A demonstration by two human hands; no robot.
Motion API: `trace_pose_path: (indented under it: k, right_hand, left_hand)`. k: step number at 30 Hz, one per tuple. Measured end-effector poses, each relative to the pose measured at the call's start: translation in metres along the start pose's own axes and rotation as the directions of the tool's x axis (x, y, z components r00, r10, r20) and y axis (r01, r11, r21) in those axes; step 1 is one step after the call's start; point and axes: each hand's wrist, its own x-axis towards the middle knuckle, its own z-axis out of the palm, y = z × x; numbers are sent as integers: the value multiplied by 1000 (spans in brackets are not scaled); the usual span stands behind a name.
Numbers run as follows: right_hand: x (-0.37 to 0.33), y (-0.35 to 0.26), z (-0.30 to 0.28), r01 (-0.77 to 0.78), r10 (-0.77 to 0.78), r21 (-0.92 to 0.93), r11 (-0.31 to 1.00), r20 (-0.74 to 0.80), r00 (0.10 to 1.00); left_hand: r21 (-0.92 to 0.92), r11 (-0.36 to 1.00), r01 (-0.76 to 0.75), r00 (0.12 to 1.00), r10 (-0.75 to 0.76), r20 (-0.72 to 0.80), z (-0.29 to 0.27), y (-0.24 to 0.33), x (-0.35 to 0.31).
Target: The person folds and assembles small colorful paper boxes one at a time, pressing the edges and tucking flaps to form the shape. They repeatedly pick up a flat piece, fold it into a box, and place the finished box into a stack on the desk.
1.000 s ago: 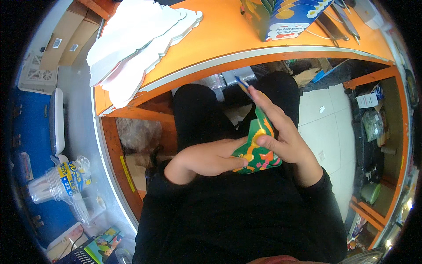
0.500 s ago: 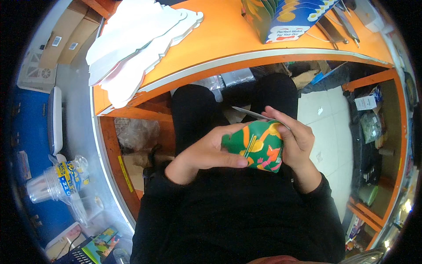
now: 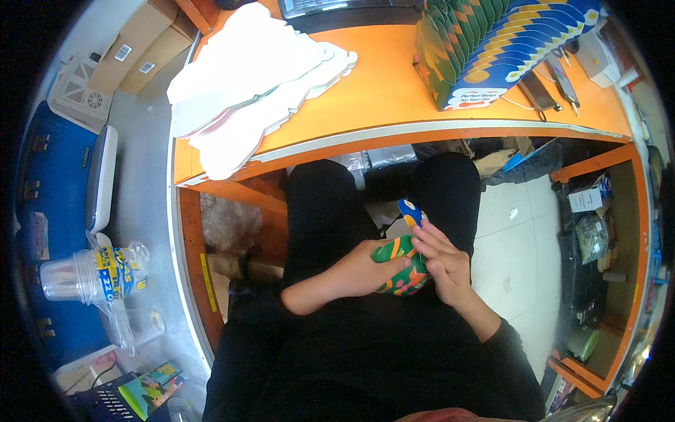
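A small printed paperboard carton, green with orange, yellow and pink shapes, is held above my lap. My left hand grips it from the left, with its thumb across the printed face. On the other side my right hand presses against the carton's right edge, fingers together and pointing away from me. Past those fingertips a blue flap with a yellow and white print sticks up. My hands hide part of the carton, and its far side does not show.
On the orange table ahead lie white die-cut sheets at left and a nested row of similar printed cartons at right. Plastic cups lie on the grey surface at left. An orange-framed shelf stands at right.
Both hands have drawn the carton slightly left and down. It is turned, so less of its green face shows and a blue printed flap now appears. My view has shifted, showing more tabletop.
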Motion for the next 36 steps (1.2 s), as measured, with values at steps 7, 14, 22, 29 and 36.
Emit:
trace_pose_path:
  k: [7,14,22,29,36]
  right_hand:
    - [4,-5,17,-240,239,-23,970,-56,970]
    - [4,-2,13,-282,282,15,959,-4,959]
    - [8,-9,1,-279,265,121,953,117,957]
    - [11,-13,-3,-344,313,111,932,231,921]
    - [10,-2,-15,-517,353,441,734,402,845]
  left_hand:
    - [-42,997,-63,998,62,-18,4,-27,14]
    - [-74,996,-41,999,39,-28,6,-28,15]
    - [-133,990,-51,999,52,1,4,-27,12]
    - [-256,967,-11,994,38,101,0,-29,11]
    - [-409,911,46,972,53,228,-3,-19,5]
